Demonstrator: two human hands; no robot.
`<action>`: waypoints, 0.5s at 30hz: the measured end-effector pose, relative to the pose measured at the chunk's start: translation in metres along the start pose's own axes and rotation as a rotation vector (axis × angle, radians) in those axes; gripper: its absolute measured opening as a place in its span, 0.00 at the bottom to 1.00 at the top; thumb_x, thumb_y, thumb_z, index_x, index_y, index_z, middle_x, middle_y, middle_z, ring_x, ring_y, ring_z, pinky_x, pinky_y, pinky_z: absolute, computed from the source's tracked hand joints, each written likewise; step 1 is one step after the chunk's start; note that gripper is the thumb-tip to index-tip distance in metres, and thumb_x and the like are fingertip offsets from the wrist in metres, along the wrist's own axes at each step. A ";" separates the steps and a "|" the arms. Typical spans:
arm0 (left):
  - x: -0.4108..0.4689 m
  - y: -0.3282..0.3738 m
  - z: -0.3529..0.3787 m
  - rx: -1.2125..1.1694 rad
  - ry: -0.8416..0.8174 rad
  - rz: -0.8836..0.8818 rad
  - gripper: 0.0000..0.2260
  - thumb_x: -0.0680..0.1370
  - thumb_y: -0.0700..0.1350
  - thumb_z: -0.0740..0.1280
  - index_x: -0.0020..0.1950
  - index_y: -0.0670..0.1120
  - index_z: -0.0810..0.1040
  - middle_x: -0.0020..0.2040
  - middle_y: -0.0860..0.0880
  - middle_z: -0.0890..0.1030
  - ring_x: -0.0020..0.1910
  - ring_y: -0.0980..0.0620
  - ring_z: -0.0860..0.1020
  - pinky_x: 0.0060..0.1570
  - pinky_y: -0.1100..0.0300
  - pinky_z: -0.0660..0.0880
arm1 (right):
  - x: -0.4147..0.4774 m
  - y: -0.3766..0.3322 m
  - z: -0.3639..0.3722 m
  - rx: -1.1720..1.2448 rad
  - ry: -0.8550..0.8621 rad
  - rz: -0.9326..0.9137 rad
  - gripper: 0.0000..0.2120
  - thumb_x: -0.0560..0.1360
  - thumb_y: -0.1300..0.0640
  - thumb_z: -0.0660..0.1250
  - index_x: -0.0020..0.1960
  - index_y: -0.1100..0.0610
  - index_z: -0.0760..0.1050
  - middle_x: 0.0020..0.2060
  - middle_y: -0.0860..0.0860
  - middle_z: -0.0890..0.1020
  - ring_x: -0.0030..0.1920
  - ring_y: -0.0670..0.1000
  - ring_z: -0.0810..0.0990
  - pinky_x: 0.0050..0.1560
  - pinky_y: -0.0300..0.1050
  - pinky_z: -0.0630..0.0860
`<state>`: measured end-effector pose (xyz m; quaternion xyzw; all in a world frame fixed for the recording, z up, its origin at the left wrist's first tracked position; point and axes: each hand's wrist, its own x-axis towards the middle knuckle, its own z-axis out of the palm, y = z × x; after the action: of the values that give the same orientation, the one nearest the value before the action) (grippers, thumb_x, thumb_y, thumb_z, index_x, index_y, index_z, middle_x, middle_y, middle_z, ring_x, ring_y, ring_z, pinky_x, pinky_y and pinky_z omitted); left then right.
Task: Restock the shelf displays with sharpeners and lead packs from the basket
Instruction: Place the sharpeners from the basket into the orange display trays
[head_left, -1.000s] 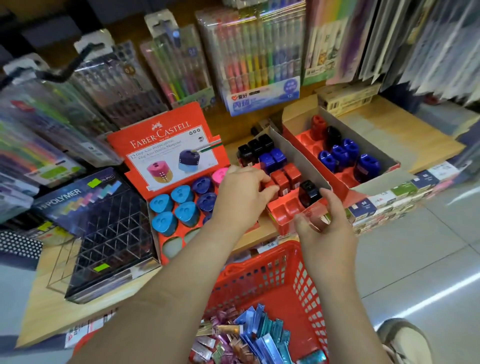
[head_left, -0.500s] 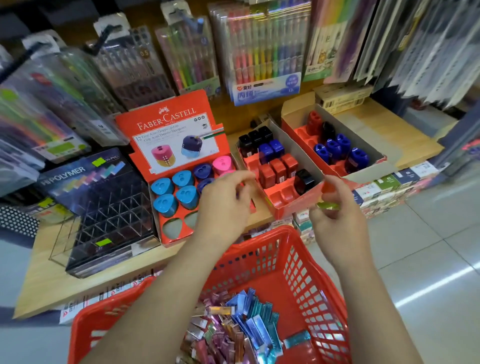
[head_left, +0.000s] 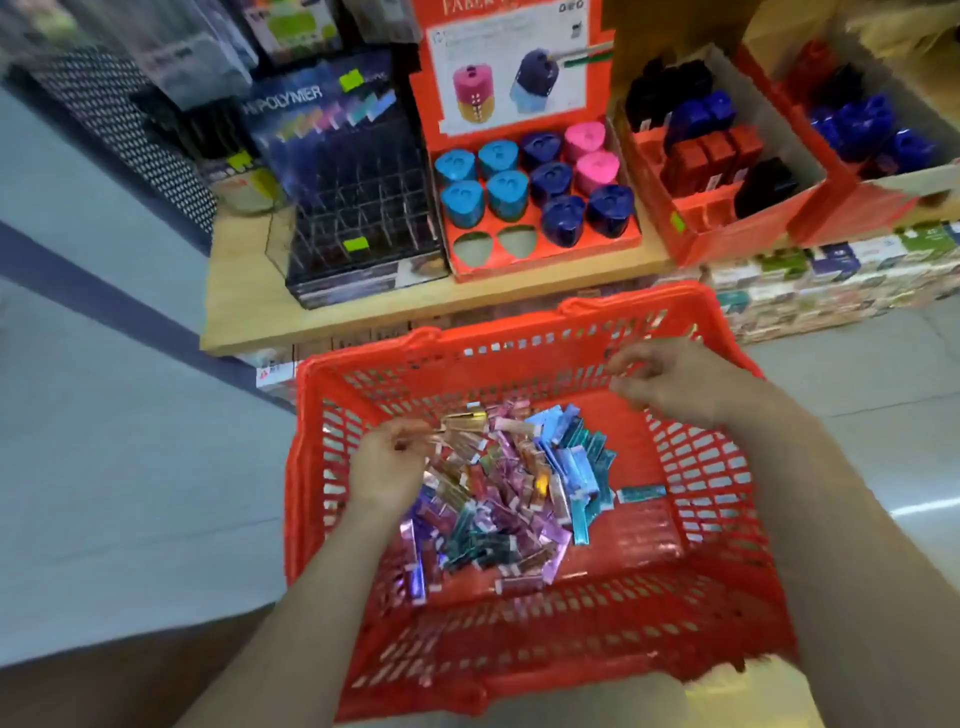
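Shiny coppery lead pack (head_left: 460, 422) is pinched by left hand (head_left: 387, 467) inside red plastic mesh basket (head_left: 545, 623); right hand (head_left: 675, 384) curled, grasp not discernible.

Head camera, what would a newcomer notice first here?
The red basket in the foreground, a shiny heap of lead packs on its floor, the left hand at the heap, the right hand near the far rim. Behind, on the shelf, an orange display of blue, navy and pink sharpeners, two slots empty.
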<state>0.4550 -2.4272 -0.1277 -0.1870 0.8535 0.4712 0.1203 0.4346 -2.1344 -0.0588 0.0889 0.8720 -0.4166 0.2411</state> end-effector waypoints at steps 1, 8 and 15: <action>0.000 -0.015 0.000 0.003 -0.012 -0.053 0.12 0.74 0.30 0.67 0.41 0.48 0.80 0.37 0.51 0.79 0.43 0.45 0.79 0.40 0.64 0.72 | 0.005 0.002 0.015 -0.005 -0.034 0.021 0.09 0.76 0.63 0.69 0.56 0.62 0.78 0.32 0.49 0.76 0.30 0.45 0.72 0.28 0.28 0.67; -0.005 -0.079 0.007 0.036 -0.157 -0.357 0.20 0.73 0.27 0.57 0.64 0.36 0.76 0.58 0.38 0.80 0.57 0.38 0.78 0.55 0.50 0.76 | 0.028 0.022 0.117 0.051 -0.151 0.211 0.22 0.74 0.63 0.70 0.67 0.59 0.71 0.50 0.60 0.78 0.49 0.61 0.78 0.49 0.56 0.76; -0.009 -0.089 0.051 0.423 -0.273 -0.407 0.40 0.73 0.44 0.71 0.78 0.56 0.51 0.77 0.46 0.57 0.68 0.38 0.68 0.62 0.52 0.71 | 0.056 0.057 0.179 -0.253 -0.139 0.246 0.47 0.68 0.48 0.75 0.78 0.47 0.50 0.77 0.60 0.55 0.77 0.59 0.54 0.75 0.52 0.50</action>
<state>0.5028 -2.4252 -0.2183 -0.2596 0.8536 0.2705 0.3618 0.4681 -2.2384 -0.2216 0.1351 0.8813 -0.2760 0.3591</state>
